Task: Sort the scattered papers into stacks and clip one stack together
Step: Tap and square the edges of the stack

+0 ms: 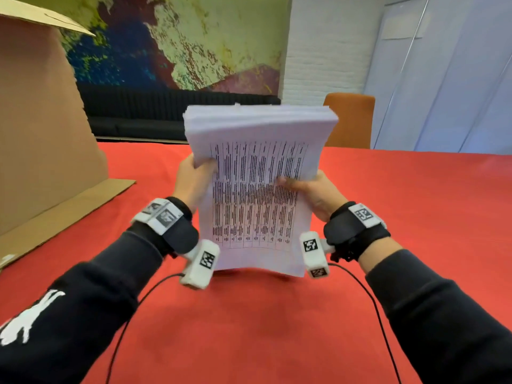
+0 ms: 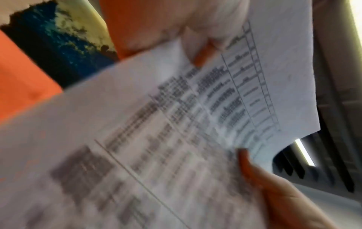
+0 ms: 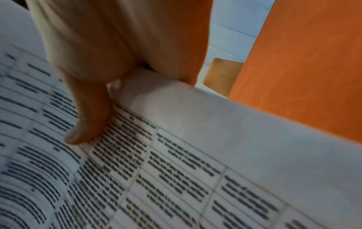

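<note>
A thick stack of white papers [image 1: 255, 189] printed with tables stands nearly upright above the red table [image 1: 249, 328], its lower edge close to the cloth. My left hand [image 1: 194, 176] grips the stack's left edge, thumb on the front sheet. My right hand [image 1: 307, 189] grips the right edge, thumb laid across the print. The left wrist view shows the printed sheet [image 2: 176, 124] blurred, with a thumb of my left hand [image 2: 199, 54] on it. In the right wrist view my right thumb [image 3: 88, 116] presses on the top sheet [image 3: 176, 170]. No clip is in view.
A large open cardboard box [image 1: 41, 120] stands at the left, with a flap [image 1: 69, 212] lying on the red table. An orange chair [image 1: 349, 120] sits behind the table's far edge. Two black cables [image 1: 368, 300] trail over the cloth from my wrists.
</note>
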`<state>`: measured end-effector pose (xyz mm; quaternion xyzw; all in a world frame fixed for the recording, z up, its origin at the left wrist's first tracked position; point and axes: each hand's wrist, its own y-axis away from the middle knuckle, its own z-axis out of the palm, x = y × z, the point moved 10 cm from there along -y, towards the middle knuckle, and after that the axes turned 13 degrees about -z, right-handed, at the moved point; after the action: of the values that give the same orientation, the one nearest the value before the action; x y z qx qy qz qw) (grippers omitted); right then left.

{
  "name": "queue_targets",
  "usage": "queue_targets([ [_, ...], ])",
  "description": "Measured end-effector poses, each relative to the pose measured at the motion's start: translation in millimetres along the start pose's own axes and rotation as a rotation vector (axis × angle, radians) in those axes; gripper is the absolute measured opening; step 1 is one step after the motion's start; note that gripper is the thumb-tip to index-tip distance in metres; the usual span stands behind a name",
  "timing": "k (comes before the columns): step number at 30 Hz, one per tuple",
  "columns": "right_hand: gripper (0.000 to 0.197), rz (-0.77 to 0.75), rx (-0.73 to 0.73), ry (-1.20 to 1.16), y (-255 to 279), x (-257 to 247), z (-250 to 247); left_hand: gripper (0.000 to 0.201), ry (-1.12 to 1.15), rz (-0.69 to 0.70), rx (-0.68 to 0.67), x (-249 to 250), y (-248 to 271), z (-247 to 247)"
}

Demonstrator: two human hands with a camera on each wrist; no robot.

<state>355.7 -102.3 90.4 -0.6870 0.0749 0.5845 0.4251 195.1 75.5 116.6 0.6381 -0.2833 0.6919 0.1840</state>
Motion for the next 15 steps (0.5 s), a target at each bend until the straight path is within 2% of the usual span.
queue_targets([
  [2,0.035,0.077,0.003,-0.053,-1,-6,-4,0.03,0.007,-0.027,-0.176,7,-7,5],
  [4,0.037,0.196,-0.027,-0.064,9,5,-5,0.038,0.129,-0.187,-0.366,-12,-6,14],
  [5,0.034,0.255,-0.045,-0.067,18,16,-3,0.037,0.168,-0.282,-0.418,-29,-2,18],
  [7,0.036,0.369,-0.046,-0.067,41,39,-2,0.036,0.173,-0.418,-0.433,-67,7,22],
  [9,0.032,0.422,-0.051,0.092,59,57,-18,0.037,0.146,-0.47,-0.377,-102,12,17],
  [11,0.027,0.448,-0.003,0.473,68,66,-74,0.032,0.108,-0.506,-0.312,-129,17,7],
  [12,0.027,0.467,0.017,0.773,74,61,-115,0.03,0.096,-0.516,-0.301,-139,20,3],
  [14,0.031,0.6,-0.035,1.394,99,42,-194,0.028,0.083,-0.532,-0.282,-153,22,-4],
  [15,0.034,0.689,-0.114,1.569,116,36,-219,0.027,0.086,-0.536,-0.272,-156,24,-7],
])
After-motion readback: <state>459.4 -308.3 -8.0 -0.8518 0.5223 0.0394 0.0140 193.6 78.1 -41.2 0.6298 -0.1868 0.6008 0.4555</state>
